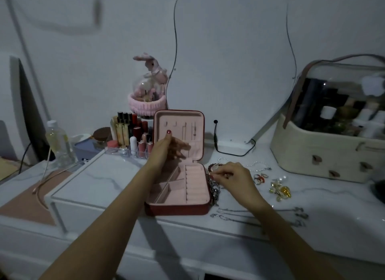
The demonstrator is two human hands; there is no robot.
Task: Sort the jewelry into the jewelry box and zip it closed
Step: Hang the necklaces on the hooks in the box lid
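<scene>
The red jewelry box [177, 208] lies open on the white table, its pink lid [179, 121] standing upright. My left hand [168, 147] reaches into the lid with relaxed, spread fingers and holds nothing I can see. My right hand [233, 177] is curled over a beaded bracelet [214, 166] just right of the box and pinches it. A silver chain piece [215, 191] lies against the box's right edge. Rings [260, 178], yellow earrings [280, 189], a pearl strand [260, 165] and silver necklaces [260, 214] lie to the right.
A cream cosmetics case [325, 154] stands at the right. Lipsticks in a clear organizer [133, 138], a bottle [59, 142] and a pink bunny dome [148, 88] stand behind the box on the left. A black cable [233, 152] runs along the wall.
</scene>
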